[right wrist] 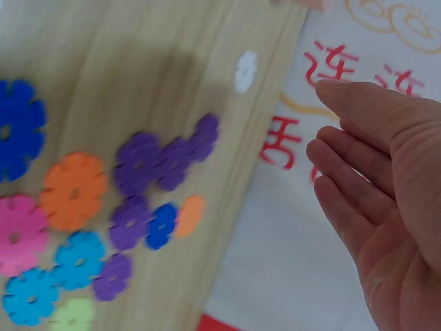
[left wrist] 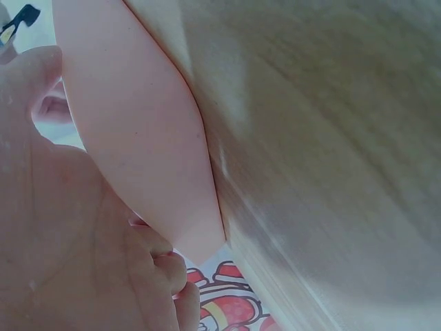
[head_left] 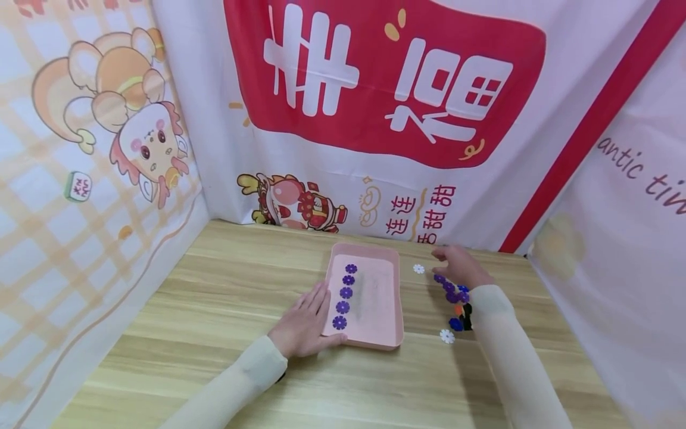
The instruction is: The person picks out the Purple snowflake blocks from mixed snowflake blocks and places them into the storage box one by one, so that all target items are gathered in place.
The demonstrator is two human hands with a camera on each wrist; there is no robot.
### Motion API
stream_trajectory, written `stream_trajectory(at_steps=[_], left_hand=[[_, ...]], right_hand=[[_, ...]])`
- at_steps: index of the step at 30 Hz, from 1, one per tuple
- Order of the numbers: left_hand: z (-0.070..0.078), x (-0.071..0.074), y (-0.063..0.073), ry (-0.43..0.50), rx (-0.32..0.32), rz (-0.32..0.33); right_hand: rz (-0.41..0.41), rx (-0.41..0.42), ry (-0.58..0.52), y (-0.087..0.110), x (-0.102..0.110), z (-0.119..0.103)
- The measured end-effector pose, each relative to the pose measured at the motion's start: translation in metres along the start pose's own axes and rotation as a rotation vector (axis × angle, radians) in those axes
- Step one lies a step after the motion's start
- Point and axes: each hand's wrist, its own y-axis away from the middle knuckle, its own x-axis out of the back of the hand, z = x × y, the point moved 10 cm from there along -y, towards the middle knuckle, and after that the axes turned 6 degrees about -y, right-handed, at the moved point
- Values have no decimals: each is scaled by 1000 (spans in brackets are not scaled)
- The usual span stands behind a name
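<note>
A pink tray lies on the table with several purple notched, flower-shaped discs in a column along its left side. My left hand rests at the tray's near left corner, fingers along the left rim and thumb along the near edge. In the left wrist view the palm faces the tray's outer wall. Right of the tray, my right hand is held above loose discs, its fingers slightly bent and nothing between them. Below it lie purple discs, an orange disc and light blue discs.
One white disc lies between the tray and the right hand, another white disc nearer the front. The right forearm hides part of the loose discs. A printed cloth hangs along the table's back edge, with more cloth at both sides.
</note>
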Motion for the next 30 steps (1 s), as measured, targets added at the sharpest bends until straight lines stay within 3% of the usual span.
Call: stream_trajectory(at_steps=[5,14,17,23,30], left_hand=[[-1,-6,-1,17,-14,29],[1,-2,0,23,-21,37],[4,5,3,19,-14,7],[5,3,3,0,-12,-4],[2,4,3,0,3,-11]], right_hand=[[9,-40,-36,11,-8,27],[14,-107,-99,14,-26,57],[10,-125,-92,9,-32,63],[21,-111,-53,1,-40,68],[64,-76,-87,-6,-45,72]])
